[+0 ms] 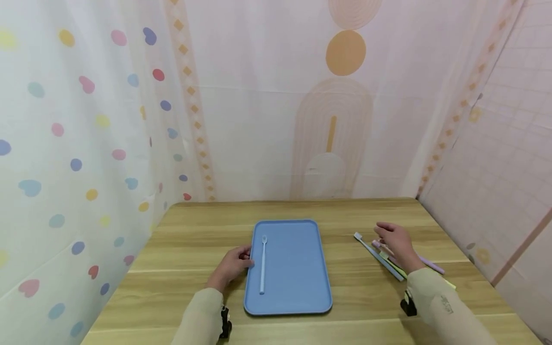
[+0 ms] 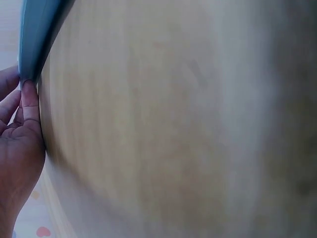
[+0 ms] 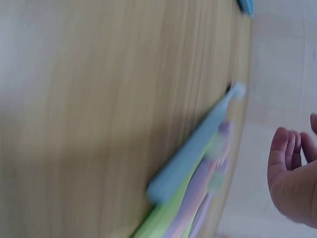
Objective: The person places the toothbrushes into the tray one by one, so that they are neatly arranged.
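Observation:
A blue tray (image 1: 293, 268) lies on the wooden table with one pale blue toothbrush (image 1: 263, 268) along its left side. My left hand (image 1: 233, 265) pinches the tray's left rim; the left wrist view shows thumb and fingers of the hand (image 2: 22, 144) at the tray's edge (image 2: 37, 39). My right hand (image 1: 398, 247) hovers over several toothbrushes at the right, a blue one (image 1: 381, 259), a purple one (image 1: 432, 265) and green-yellow ones among them. In the right wrist view the hand (image 3: 294, 178) holds nothing, its fingers bent loosely, beside the blue toothbrush (image 3: 188, 153).
The wooden table (image 1: 198, 230) extends around the tray. Behind it hangs a patterned curtain (image 1: 258, 143), with a dotted curtain (image 1: 103, 191) at the left and a pale checked one (image 1: 509, 158) at the right. A dark wrist device (image 1: 408, 304) sits by the right sleeve.

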A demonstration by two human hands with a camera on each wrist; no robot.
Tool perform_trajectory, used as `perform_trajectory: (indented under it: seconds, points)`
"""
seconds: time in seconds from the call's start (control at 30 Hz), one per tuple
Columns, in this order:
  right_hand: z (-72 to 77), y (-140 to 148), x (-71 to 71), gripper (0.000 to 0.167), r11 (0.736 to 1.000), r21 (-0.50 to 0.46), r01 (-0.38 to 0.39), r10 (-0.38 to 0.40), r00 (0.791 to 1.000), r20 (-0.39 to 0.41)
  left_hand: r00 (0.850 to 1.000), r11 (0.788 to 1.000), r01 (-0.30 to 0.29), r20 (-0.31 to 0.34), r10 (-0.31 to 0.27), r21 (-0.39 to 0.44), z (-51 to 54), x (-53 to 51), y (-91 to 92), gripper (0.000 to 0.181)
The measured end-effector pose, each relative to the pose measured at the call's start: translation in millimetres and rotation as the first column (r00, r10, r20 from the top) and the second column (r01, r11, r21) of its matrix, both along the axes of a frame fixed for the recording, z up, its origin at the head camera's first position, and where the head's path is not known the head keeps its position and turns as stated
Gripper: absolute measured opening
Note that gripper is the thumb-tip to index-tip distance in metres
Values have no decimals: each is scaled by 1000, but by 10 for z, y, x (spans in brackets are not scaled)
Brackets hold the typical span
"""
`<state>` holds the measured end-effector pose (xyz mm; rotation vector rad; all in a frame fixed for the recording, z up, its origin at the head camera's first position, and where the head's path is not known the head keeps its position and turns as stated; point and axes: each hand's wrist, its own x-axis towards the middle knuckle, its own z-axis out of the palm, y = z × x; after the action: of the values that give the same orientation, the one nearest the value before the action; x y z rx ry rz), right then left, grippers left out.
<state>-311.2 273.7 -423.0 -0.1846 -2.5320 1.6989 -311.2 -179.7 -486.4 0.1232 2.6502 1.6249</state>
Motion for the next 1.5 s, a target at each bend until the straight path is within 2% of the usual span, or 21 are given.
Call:
perform_trajectory:
  seconds: [0.17, 0.47, 0.7, 0.87, 1.07, 1.17, 1.37, 1.5]
  points:
    - [13, 369, 81, 57, 995, 34, -94, 93, 995, 44, 1000, 1000, 7, 3, -7, -3, 4, -15, 30, 52]
    - [-54, 881, 169, 64, 976, 146, -161, 154, 987, 54, 1000, 1000, -4, 15, 4, -3, 2, -6, 5, 52]
    - [-172, 1068, 172, 62, 979, 132, -155, 143, 985, 95, 1000, 1000, -18, 1, 18, 6, 0, 27, -51, 52]
    - [-260, 1235, 148, 63, 973, 185, -135, 114, 986, 120, 1000, 1000, -13, 3, 13, 8, -12, 28, -70, 52]
    - [-271, 1301, 138, 62, 977, 173, -127, 97, 980, 175, 1000, 1000, -4, 5, 4, 10, -2, 26, -71, 52]
    - [-277, 1276, 138, 60, 970, 203, -137, 99, 977, 187, 1000, 1000, -4, 11, 4, 8, 1, 28, -64, 52]
    - [-316, 1234, 132, 64, 924, 322, -207, 151, 970, 191, 1000, 1000, 0, 19, 0, 4, -5, 37, -43, 52]
    - [-345, 1233, 116, 63, 908, 366, -204, 145, 973, 181, 1000, 1000, -4, 24, 4, 5, 8, 39, -30, 52]
